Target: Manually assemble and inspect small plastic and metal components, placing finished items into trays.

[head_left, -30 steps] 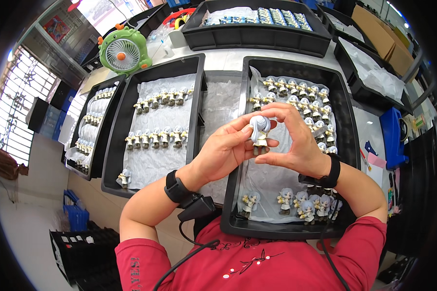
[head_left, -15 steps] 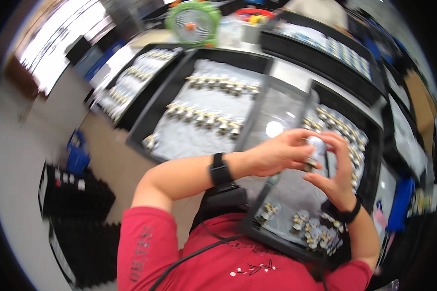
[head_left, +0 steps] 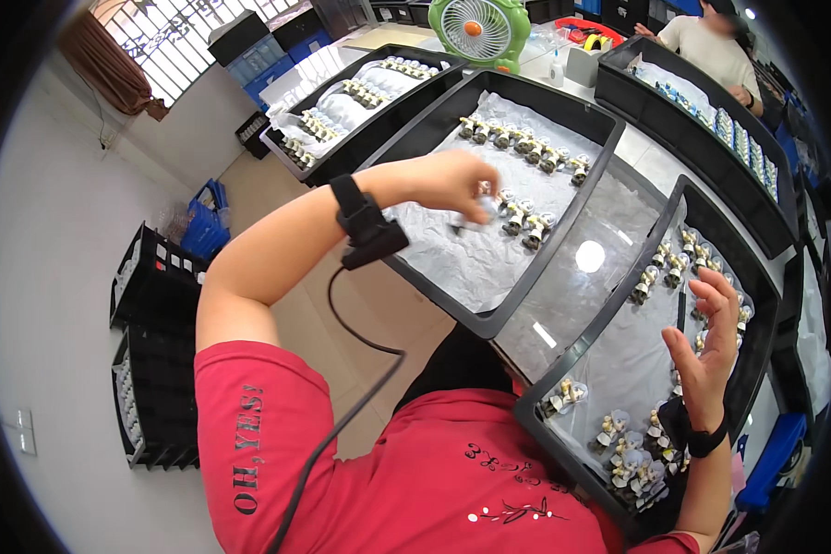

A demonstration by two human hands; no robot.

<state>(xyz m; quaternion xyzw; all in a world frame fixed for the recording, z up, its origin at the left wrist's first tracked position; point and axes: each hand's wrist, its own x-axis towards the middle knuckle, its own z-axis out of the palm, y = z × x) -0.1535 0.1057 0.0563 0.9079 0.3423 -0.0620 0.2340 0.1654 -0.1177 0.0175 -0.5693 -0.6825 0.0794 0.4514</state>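
White worktop (head_left: 642,150), one green fan (head_left: 478,32) behind. Dark lettering on red sleeve (head_left: 258,434). Left tray (head_left: 388,125), middle tray (head_left: 483,323), right tray (head_left: 762,323): three, all black, bearing figurines (head_left: 535,227); middle tray's two rows partly behind hand, count unsure. Left hand (head_left: 457,185): grip pinching one blurred figurine (head_left: 488,207) above middle tray. Right hand (head_left: 706,365): grip spread, over right tray.
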